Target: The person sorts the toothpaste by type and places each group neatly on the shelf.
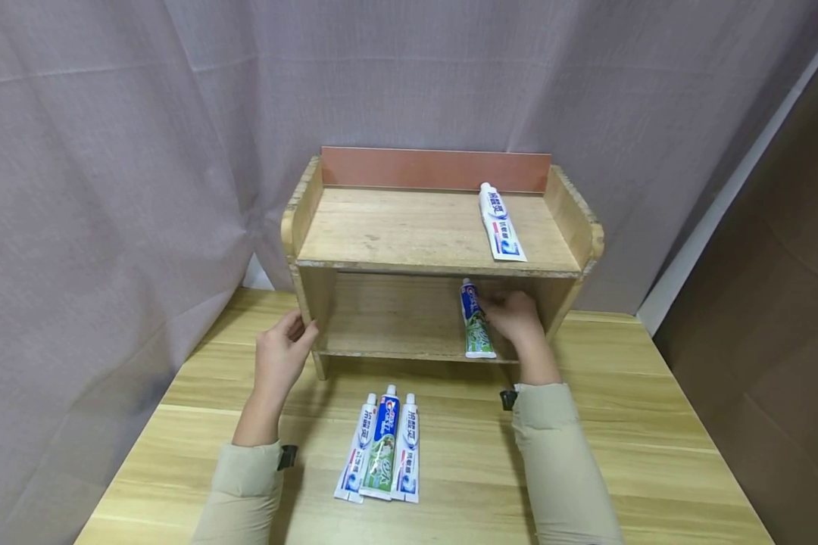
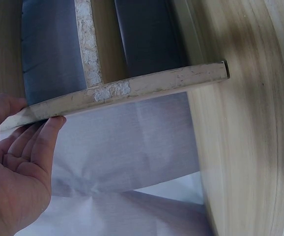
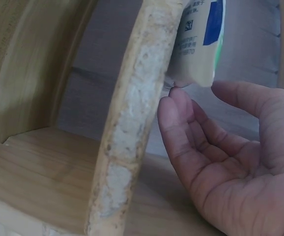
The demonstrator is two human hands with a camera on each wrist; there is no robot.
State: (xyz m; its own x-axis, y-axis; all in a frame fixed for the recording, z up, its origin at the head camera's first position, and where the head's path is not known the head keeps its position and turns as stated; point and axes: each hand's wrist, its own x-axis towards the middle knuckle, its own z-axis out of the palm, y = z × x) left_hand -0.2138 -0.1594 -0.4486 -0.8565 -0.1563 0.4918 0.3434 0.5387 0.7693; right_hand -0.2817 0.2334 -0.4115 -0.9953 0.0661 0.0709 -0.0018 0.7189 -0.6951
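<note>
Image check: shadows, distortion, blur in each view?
Head: soft shadows beside both sleeves on the tabletop, lower shelf dimmer than upper shelf; left wrist: tabletop grain bows at right, likely lens distortion; right wrist: dim, small print on the tube slightly soft.

- My left arm (image 1: 244, 484): extended forward, angled slightly inward.
- My left hand (image 1: 282, 356): pinching, thumb opposite the bent fingers, which lie close together.
- My right arm (image 1: 567, 462): also forward and inward, reaching farther than the left.
- My right hand (image 1: 516, 316): fingers loosely curved, thumb apart from them.
</note>
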